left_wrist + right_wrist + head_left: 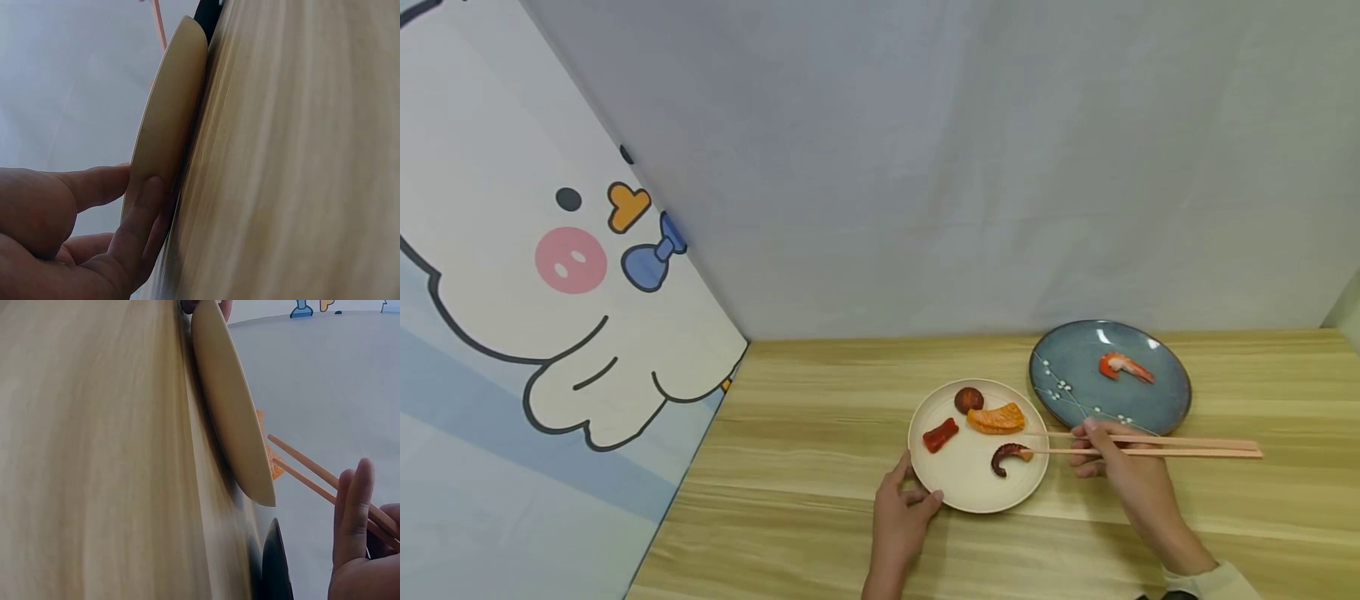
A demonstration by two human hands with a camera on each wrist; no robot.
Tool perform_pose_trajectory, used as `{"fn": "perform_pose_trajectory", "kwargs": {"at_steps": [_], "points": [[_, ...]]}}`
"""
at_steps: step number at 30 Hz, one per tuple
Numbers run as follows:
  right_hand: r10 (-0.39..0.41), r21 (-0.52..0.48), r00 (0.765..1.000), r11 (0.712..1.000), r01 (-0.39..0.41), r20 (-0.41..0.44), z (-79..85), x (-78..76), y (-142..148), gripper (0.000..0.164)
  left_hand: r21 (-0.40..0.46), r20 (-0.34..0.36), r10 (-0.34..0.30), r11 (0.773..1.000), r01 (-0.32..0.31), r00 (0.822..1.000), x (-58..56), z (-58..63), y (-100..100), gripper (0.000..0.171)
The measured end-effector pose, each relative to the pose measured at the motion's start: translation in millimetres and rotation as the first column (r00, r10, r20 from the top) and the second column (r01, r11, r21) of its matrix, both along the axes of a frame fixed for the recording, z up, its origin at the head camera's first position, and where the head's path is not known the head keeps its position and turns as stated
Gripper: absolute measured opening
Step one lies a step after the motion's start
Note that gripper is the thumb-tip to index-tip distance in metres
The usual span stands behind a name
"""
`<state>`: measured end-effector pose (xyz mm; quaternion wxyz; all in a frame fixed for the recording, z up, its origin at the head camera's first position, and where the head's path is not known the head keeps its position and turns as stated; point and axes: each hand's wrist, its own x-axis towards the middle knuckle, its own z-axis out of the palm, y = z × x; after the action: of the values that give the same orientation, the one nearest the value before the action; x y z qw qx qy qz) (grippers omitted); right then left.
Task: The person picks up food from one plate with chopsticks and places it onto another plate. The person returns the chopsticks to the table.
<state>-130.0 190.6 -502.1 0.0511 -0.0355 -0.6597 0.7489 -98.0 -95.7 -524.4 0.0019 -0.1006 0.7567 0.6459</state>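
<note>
My left hand (901,518) holds the near left rim of a cream plate (958,492), thumb and fingers at its edge; the left wrist view shows fingers against the plate's outer wall (172,106). My right hand (1123,471) grips a pair of light wooden chopsticks (1195,447), tips spread apart over the plate's right side. One tip overlaps the octopus tentacle piece (1000,457), while the other lies near an orange salmon-like slice (996,419). Also on this plate are a round brown piece (968,400) and a red strip (940,435).
Behind my right hand stands a blue-grey plate (1075,337) with painted blossoms, bearing a shrimp (1123,365). Both plates are on a wood-grain table (790,467). A pale cloth wall (925,167) rises at the back, and a cartoon-printed panel (497,292) at the left.
</note>
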Motion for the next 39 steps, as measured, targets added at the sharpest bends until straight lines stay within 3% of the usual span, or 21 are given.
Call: {"fn": "perform_pose_trajectory", "kwargs": {"at_steps": [27,39], "points": [[0.0,0.111,0.993,0.994,-0.013,0.114,-4.7,-2.3,-8,0.032,-0.005,-0.003,0.002,1.0,-0.002,1.0,-0.3,-1.6,-1,0.077],[0.009,0.076,0.998,0.997,-0.014,0.067,-6.0,-1.9,-12,0.029,-0.002,-0.008,0.002,1.0,-0.002,1.0,0.2,-2.6,-1,0.077]]}}
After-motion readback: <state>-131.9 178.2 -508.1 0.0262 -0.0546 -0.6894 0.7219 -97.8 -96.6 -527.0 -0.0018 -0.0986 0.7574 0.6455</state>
